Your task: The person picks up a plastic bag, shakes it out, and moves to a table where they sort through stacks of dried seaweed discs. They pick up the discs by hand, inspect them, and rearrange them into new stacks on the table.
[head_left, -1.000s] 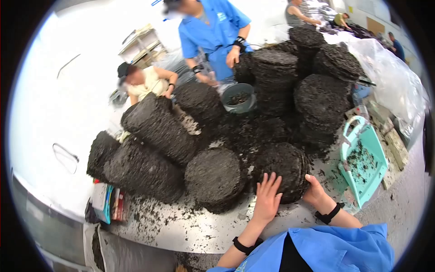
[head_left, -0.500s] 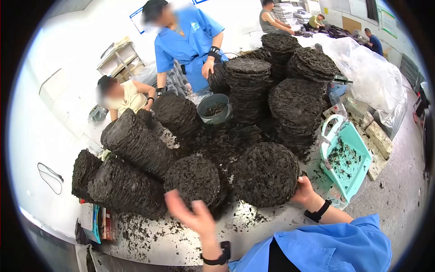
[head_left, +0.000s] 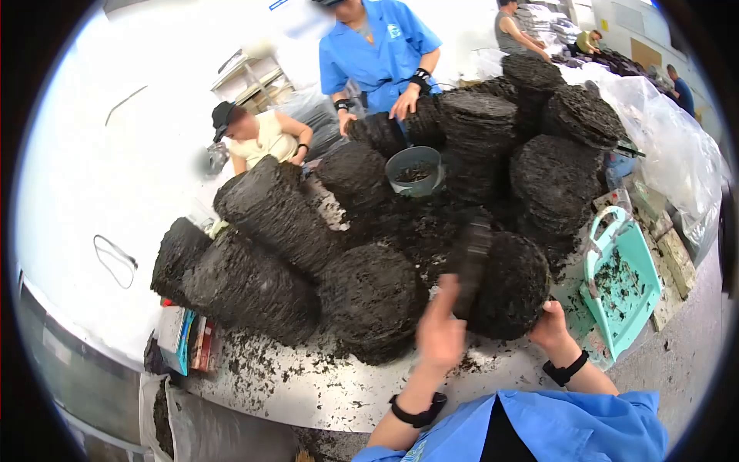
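Dark, round, flaky sheets stand in stacks across the metal table. At the front right, my right hand (head_left: 550, 325) has its fingers on the lower right edge of a round dark stack (head_left: 512, 285). My left hand (head_left: 442, 327) is raised at that stack's left side, with its fingers at a thin dark sheet (head_left: 471, 266) seen nearly edge-on and blurred. The sheet stands apart from the stack's face at the top. Left of my left hand, another round stack (head_left: 373, 296) leans with its face toward me.
A grey bucket (head_left: 416, 187) with dark scraps stands mid-table. A turquoise dustpan (head_left: 653, 289) lies at the right. Leaning stacks (head_left: 246, 285) fill the left. Across the table, a co-worker in blue (head_left: 377, 46) handles stacks; another person (head_left: 269, 137) sits left of them.
My left hand has moved right, from in front of the left stack to the right stack, where a sheet now stands out. The co-worker now has both hands on stacks. The view has shifted.
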`<action>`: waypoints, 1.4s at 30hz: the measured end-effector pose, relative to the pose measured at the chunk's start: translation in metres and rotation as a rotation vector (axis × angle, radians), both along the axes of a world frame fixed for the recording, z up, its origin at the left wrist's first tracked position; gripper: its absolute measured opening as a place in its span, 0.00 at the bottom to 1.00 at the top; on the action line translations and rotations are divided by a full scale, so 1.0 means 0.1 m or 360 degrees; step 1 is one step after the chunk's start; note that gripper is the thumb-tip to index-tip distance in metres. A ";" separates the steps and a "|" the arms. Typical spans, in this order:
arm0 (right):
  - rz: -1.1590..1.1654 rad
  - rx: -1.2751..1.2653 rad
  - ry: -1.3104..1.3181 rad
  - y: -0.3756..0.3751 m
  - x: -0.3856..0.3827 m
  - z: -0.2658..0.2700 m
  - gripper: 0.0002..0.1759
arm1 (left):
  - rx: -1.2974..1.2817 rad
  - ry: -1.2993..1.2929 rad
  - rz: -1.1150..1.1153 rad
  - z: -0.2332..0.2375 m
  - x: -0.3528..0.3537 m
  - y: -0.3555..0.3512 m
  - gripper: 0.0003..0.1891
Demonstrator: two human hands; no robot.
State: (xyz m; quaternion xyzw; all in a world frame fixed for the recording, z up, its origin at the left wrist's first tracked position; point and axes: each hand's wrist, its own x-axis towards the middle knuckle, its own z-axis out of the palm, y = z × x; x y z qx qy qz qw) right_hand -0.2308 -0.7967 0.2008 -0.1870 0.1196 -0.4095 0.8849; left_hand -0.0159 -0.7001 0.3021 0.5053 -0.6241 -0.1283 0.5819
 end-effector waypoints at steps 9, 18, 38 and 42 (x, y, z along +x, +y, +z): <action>0.0064 0.0177 -0.0053 0.00 0.01 -0.14 0.35 | -0.0325 -0.0172 0.1511 0.21 0.79 0.30 0.31; -0.0033 -0.0444 0.0207 0.16 0.06 0.31 0.47 | 0.0245 -0.0662 -0.0084 -0.40 -0.64 -0.22 0.47; -0.0018 -0.0125 -0.0059 0.00 0.04 0.13 0.41 | -0.0276 -0.0102 0.0814 0.16 0.38 0.13 0.36; 0.0067 -0.0072 -0.0165 0.04 0.01 0.16 0.42 | 0.0311 -0.1175 -0.0155 -0.13 -0.36 -0.09 0.51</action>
